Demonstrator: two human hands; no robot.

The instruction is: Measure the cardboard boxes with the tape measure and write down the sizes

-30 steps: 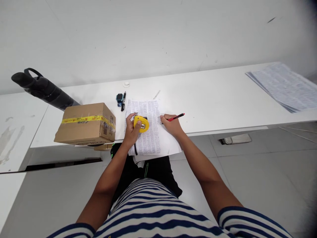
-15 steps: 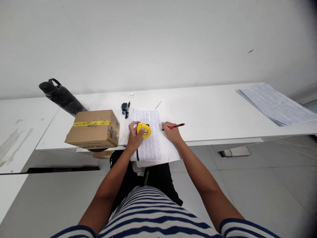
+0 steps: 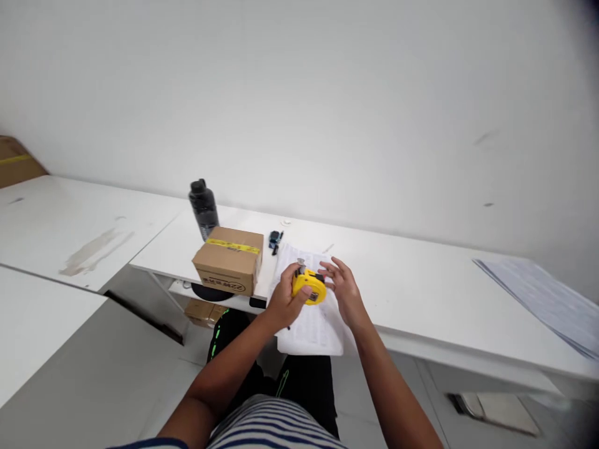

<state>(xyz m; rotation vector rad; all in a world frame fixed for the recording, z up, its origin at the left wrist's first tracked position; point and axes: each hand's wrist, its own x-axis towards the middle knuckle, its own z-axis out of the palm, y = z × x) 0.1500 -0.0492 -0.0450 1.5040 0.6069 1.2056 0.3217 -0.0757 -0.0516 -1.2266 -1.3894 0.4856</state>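
My left hand [image 3: 284, 300] is closed round a yellow tape measure [image 3: 309, 290], thumb across its side. The metal end hook of the tape sticks up at the top of the case. Just to the right is my right hand [image 3: 346, 293], its fingers spread and bent toward the tape measure; whether a fingertip touches it I cannot tell. No pen shows in that hand. Below both hands lie densely printed sheets of paper [image 3: 309, 333], overhanging the table's front edge.
A taped cardboard box [image 3: 224, 265] stands left of the papers, with a dark bottle [image 3: 204, 209] behind it. A small dark blue device [image 3: 275, 238] lies beside the box. More printed sheets [image 3: 538, 293] rest on the white table [image 3: 421, 299] at the right.
The red pen has left my right hand, which has opened and come close to the tape measure. My left hand has raised and turned the tape measure. The camera view has swung left.
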